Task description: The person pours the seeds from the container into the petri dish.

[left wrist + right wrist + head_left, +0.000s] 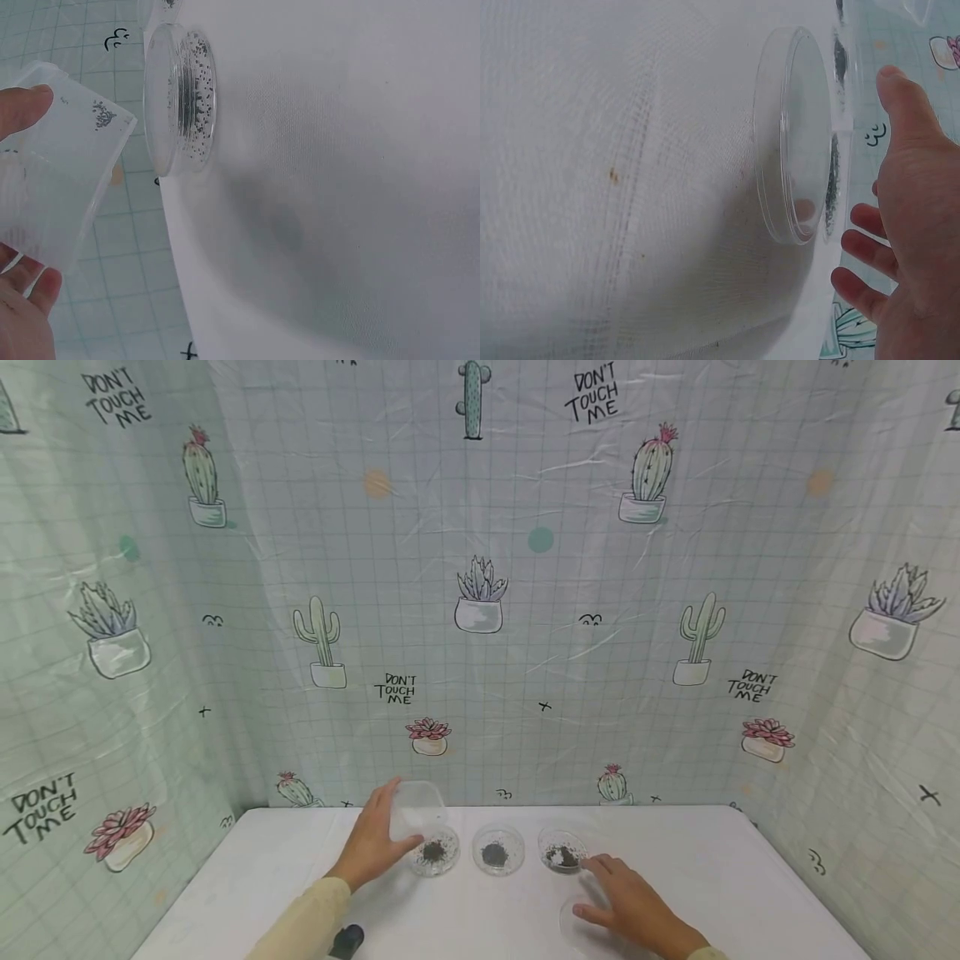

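Observation:
My left hand (378, 839) grips a translucent plastic box (420, 802) by its sides, thumb on one side and fingers on the other. In the left wrist view, dark specks show near a corner of the box (82, 142). Under it stands the left clear petri dish (435, 874), with dark granules inside. My right hand (633, 902), its fingers loosely bent and holding nothing, hovers above another clear round dish (772, 150). Its fingertips come close to the right petri dish (558, 835), which contains dark and white bits; whether they touch, I cannot tell.
Between the left and right dishes stands a middle petri dish (516, 852) with a dark heap. A dark object (347, 941) lies by the left sleeve at the white table's (465, 918) front. A cactus-print curtain (480, 693) hangs behind and along both sides.

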### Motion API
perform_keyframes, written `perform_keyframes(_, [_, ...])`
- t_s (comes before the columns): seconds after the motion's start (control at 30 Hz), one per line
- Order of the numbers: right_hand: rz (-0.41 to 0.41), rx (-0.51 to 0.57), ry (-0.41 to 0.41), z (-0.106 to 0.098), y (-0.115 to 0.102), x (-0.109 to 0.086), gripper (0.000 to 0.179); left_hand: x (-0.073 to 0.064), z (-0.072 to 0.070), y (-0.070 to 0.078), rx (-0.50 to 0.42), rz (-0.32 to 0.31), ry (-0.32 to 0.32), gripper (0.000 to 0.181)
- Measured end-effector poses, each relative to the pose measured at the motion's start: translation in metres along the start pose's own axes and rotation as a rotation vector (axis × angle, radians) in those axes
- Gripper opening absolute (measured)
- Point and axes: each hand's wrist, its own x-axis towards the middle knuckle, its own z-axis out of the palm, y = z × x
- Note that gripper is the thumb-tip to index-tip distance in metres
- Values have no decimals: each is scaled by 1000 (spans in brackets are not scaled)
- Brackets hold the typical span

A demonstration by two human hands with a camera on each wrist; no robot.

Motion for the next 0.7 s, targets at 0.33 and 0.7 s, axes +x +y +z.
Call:
perform_keyframes(0.33, [-33, -31, -2, 1, 0, -4, 70, -2, -6, -9, 4, 0, 17, 101])
perform_keyframes(0.7, [-58, -9, -105, 0, 0, -9, 83, -6, -12, -19, 20, -44, 16, 100])
